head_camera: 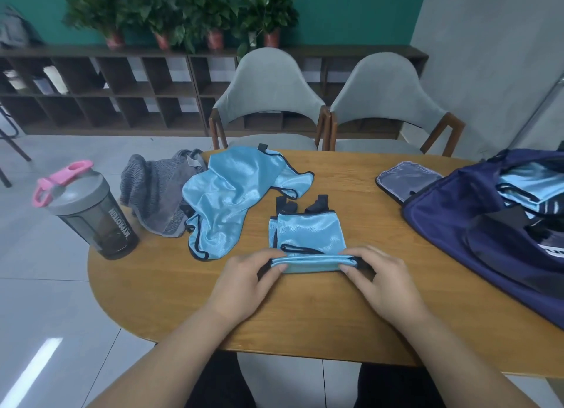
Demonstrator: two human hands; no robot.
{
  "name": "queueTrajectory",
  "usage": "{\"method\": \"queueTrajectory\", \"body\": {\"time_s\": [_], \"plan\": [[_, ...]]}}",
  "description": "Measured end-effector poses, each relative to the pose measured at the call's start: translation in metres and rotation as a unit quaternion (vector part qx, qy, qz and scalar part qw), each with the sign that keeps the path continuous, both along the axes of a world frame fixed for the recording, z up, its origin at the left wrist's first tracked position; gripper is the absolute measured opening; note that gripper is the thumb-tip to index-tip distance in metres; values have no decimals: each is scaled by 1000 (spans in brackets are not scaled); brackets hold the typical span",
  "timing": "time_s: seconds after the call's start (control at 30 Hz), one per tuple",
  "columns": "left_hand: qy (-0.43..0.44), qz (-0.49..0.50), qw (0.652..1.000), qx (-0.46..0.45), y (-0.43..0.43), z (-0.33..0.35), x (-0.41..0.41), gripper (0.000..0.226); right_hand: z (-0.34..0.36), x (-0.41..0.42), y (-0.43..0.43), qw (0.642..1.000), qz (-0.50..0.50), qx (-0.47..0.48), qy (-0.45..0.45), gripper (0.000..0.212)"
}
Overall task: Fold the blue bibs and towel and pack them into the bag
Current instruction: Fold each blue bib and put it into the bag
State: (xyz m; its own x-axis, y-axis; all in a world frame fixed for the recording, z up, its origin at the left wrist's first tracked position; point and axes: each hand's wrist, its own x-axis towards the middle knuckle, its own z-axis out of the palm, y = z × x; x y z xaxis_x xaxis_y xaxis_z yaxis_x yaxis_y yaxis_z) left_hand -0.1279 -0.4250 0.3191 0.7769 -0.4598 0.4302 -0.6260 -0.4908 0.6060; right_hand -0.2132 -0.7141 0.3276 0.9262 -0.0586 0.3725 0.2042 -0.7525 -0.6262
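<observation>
Shaker bottle (pixel 91 215) reads MYPROTEIN (white, running vertically).

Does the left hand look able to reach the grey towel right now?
Probably yes: only the limp unfolded bib lies between the left hand and the grey towel, but that hand pinches the folded bib and must let go first.

1. Noted teal wall (pixel 351 11) at back, grey wall (pixel 488 57) at right.
2. Saw dark cubby shelf (pixel 122 96) along it, potted plants (pixel 183 14) on top.
3. Logged two grey chairs (pixel 268 87) (pixel 387 93) at oval wooden table (pixel 183 301), pale tiled floor (pixel 45 285) below.
</observation>
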Motion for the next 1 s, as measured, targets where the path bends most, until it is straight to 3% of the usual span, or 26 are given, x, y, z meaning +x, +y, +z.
{"method": "queueTrajectory", "body": {"time_s": [0.17, 0.23, 0.5, 0.73, 1.0], "plan": [[39, 52, 995, -70, -12, 11, -11, 28, 11, 0, 4, 979, -19, 193, 69, 23], [84, 73, 989, -98, -23, 18, -5, 26, 16, 11, 5, 971, -22, 220, 94, 19], [108, 158, 981, -1, -43, 22, 23, 23, 27, 76, 4, 978, -44, -4, 203, 29], [106, 150, 982, 33, -39, 22, 22, 36, 24, 81, 12, 971, -56, -58, 227, 20], [111, 143, 983, 38, -37, 20, 26, 18, 24, 84, 15, 959, -45, -127, 248, 26]]}}
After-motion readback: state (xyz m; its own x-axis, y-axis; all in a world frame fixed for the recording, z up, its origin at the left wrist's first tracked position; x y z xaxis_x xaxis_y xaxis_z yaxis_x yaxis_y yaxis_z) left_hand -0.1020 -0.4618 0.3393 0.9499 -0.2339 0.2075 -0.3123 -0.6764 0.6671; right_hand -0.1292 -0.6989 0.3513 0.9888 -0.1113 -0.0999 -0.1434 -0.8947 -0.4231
